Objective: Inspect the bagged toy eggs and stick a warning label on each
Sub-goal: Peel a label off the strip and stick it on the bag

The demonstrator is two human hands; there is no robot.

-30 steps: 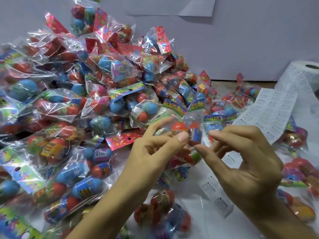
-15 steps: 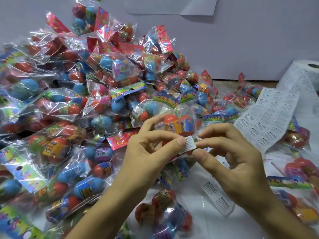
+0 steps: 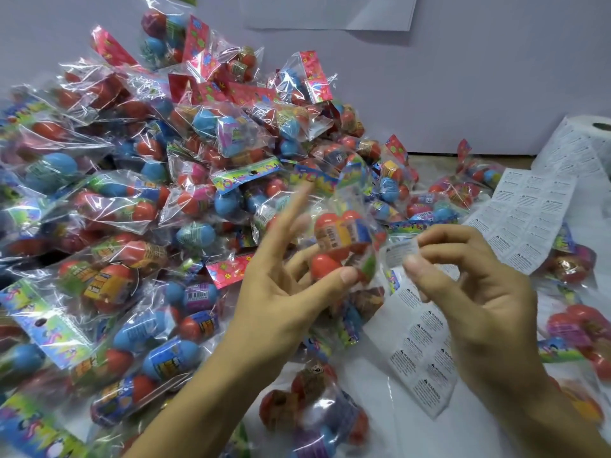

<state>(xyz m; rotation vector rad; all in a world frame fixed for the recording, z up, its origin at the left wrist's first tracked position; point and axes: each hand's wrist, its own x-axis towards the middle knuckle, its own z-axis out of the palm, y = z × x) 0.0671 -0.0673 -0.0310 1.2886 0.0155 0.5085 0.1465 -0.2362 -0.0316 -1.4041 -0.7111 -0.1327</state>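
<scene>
Nearest bag: lying on the white table (image 3: pixel 380 434) just below both wrists is a clear bag of eggs (image 3: pixel 314 404), brown-wrapped and red ones showing through the film.
Left hand (image 3: pixel 281 292): it is gripping the held bag (image 3: pixel 340 239) between thumb and curled fingers, the thumb tip pressing a red egg at the bag's lower edge; the index finger is sticking up, blurred, behind the film.
Held bag: it is sitting upright between the two hands, holding red eggs with yellow and blue wrap bands, its green and blue header card pointing up.
Right hand (image 3: pixel 479 292): thumb and forefinger are pinching one small warning label (image 3: pixel 400 252) by its right end, the other fingers curling loosely.
Warning label: it is hanging just beside the held bag's right edge; whether it is touching the film I cannot tell.
Label strip (image 3: pixel 420 342): a white strip of printed labels is running under the right hand, up and away to the right.
Label roll (image 3: pixel 591 140): it is standing at the far right edge, feeding that strip.
Pile (image 3: pixel 148 193): bagged eggs, blue and red, are heaping up across the left and middle, rising against the pale wall (image 3: pixel 463 77).
Right side: a few more bags (image 3: pixel 575 328) are lying beyond the strip.
</scene>
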